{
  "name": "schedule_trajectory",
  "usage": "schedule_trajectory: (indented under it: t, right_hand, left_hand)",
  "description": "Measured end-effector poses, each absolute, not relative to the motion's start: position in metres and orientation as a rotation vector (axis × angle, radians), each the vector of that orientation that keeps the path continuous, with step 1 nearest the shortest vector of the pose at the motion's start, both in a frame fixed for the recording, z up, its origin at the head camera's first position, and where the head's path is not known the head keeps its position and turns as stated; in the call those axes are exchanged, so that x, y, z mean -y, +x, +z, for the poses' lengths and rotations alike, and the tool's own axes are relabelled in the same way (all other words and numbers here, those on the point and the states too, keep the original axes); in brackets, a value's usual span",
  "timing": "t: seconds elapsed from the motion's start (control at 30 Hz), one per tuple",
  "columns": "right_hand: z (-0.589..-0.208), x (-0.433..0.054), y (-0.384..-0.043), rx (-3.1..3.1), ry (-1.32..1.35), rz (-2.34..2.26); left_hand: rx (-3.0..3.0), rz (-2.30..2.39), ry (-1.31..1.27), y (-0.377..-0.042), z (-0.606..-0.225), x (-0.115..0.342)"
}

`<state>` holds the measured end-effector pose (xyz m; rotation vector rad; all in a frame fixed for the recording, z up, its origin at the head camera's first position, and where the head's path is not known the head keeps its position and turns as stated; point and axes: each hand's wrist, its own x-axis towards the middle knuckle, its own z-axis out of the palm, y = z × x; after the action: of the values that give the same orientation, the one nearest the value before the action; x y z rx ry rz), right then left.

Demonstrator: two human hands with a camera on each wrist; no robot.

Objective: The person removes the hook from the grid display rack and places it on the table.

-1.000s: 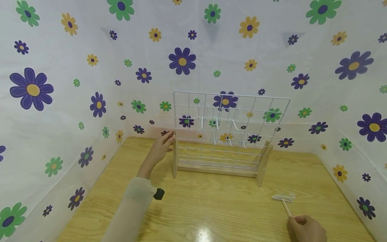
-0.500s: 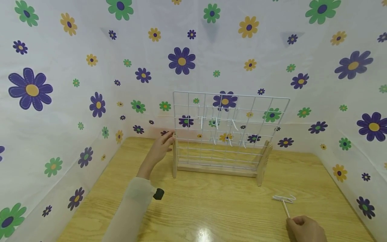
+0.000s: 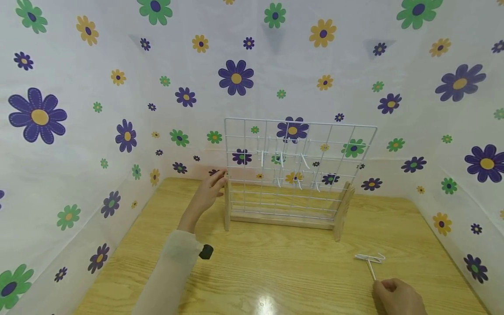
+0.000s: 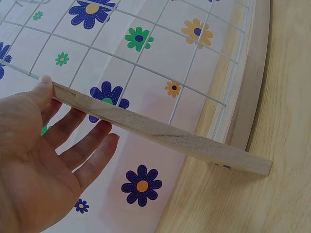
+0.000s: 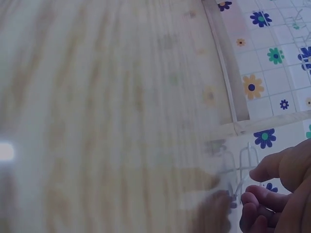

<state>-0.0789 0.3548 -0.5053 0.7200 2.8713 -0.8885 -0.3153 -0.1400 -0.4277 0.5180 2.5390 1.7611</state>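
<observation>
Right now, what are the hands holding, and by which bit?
The right hand pinches a white wire hook by the end of its thin prong. The left hand holds a flat pale wooden side post at its upper end.

In the head view, the stem of the white hook (image 3: 369,259) in the right hand (image 3: 399,297) slants slightly less than 1 second ago; the flowered sheet (image 3: 275,65) appears slightly further left.
</observation>
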Motion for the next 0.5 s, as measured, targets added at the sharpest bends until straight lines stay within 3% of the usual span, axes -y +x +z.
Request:
schedule_trajectory:
  t: [0.5]
  right_hand:
    - [-0.478, -0.334, -0.085, -3.041, 0.725, -1.035]
  left_hand:
    - [-2.517, 1.766, 0.477, -0.313, -0.422, 0.137]
